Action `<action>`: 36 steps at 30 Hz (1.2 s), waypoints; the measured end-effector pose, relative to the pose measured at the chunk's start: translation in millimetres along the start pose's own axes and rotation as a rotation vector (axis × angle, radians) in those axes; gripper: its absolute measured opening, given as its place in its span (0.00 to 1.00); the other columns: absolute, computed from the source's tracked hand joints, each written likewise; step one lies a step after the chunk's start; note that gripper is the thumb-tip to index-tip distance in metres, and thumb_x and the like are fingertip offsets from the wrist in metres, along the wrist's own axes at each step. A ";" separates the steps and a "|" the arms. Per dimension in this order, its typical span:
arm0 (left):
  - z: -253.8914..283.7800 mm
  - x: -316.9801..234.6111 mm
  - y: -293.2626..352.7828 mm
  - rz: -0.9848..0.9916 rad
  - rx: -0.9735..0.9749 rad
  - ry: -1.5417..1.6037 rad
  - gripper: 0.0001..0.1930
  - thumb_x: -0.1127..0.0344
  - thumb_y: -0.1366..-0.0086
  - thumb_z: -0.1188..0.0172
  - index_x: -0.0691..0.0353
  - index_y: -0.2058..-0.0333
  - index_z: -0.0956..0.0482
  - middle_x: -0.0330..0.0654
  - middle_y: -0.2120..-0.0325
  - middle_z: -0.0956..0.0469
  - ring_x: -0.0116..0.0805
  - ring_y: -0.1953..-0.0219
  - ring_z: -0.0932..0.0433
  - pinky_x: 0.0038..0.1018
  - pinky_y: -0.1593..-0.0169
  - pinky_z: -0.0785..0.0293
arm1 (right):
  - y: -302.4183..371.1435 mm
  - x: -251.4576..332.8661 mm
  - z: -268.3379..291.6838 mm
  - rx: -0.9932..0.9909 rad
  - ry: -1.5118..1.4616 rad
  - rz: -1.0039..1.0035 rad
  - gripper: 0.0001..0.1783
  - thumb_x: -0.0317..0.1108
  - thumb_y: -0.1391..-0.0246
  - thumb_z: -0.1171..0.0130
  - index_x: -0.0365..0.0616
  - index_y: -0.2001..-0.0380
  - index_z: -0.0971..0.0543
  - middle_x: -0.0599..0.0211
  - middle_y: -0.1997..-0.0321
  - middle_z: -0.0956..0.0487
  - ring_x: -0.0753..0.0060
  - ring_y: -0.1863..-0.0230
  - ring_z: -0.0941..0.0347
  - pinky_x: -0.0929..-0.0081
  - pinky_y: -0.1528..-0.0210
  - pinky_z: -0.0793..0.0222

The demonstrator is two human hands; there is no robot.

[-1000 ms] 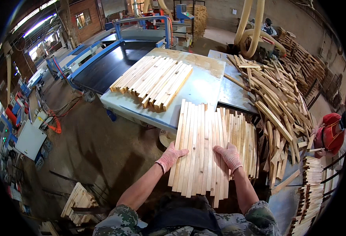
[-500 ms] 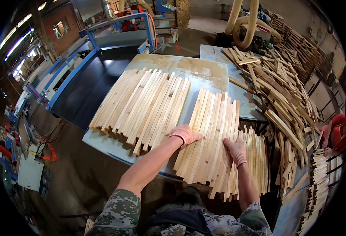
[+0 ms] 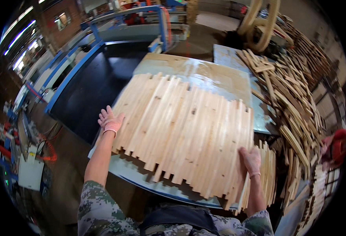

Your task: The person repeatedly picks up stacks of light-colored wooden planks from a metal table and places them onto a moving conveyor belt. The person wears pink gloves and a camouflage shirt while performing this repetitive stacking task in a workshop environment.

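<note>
A wide panel of pale wooden strips (image 3: 184,122), laid side by side with uneven ends, covers much of a pale blue worktable (image 3: 141,173). At its left edge, my left hand (image 3: 111,120) in a pinkish knit glove has its fingers spread and holds nothing. My right hand (image 3: 251,160), gloved likewise, presses against the right edge of the panel, its thumb stretched toward the outermost strips. The tips of its other fingers are hard to make out. Under and beside my right hand lies another batch of wooden strips (image 3: 266,169), lower than the panel.
A black conveyor bed (image 3: 94,82) with a blue frame adjoins the table's left side. Loose scrap strips (image 3: 291,94) are heaped on the right. Thick ribbed hoses (image 3: 265,29) hang at the back right. Part of another person in red (image 3: 336,147) shows at the far right.
The right-hand group of strips has come together with the left group, closing the gap between them. My left hand has moved from that gap to the panel's left edge and spread its fingers.
</note>
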State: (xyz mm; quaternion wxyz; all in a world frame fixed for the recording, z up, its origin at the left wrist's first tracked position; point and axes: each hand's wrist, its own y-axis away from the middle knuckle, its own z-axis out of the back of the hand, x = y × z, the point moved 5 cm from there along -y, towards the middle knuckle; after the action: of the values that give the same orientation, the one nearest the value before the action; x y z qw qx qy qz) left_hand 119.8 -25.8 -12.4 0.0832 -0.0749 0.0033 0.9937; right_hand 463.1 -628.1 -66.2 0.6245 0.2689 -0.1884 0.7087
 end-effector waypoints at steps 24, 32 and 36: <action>-1.4 272.4 -358.2 -0.180 -0.027 0.002 0.37 0.34 0.25 0.49 0.44 0.24 0.35 0.50 0.36 0.24 0.53 0.34 0.25 0.49 0.30 0.33 | 100.2 296.9 -273.0 0.181 -0.253 -0.044 0.22 0.44 0.48 0.24 0.40 0.76 0.24 0.70 0.76 0.24 0.76 0.72 0.32 0.69 0.67 0.30; 5.8 366.1 -451.3 -0.172 -0.007 -0.098 0.43 0.31 0.23 0.57 0.58 0.22 0.41 0.53 0.20 0.46 0.57 0.19 0.49 0.52 0.19 0.59 | 142.7 473.3 -371.3 0.370 -0.338 0.057 0.20 0.43 0.47 0.25 0.36 0.70 0.21 0.72 0.76 0.26 0.76 0.72 0.31 0.67 0.67 0.29; 2.1 384.5 -475.8 -0.103 -0.025 -0.141 0.45 0.32 0.24 0.56 0.57 0.20 0.46 0.52 0.20 0.46 0.57 0.19 0.51 0.52 0.19 0.59 | 171.3 537.9 -420.3 0.545 -0.444 0.113 0.21 0.44 0.46 0.25 0.36 0.65 0.21 0.72 0.72 0.25 0.77 0.71 0.30 0.68 0.67 0.29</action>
State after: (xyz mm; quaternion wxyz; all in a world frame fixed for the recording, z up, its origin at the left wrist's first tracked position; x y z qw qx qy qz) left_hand -176.5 506.8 -65.0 0.1334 -0.0056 -0.0190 0.9909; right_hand 192.2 21.4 -52.4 0.4333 0.5622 -0.1382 0.6907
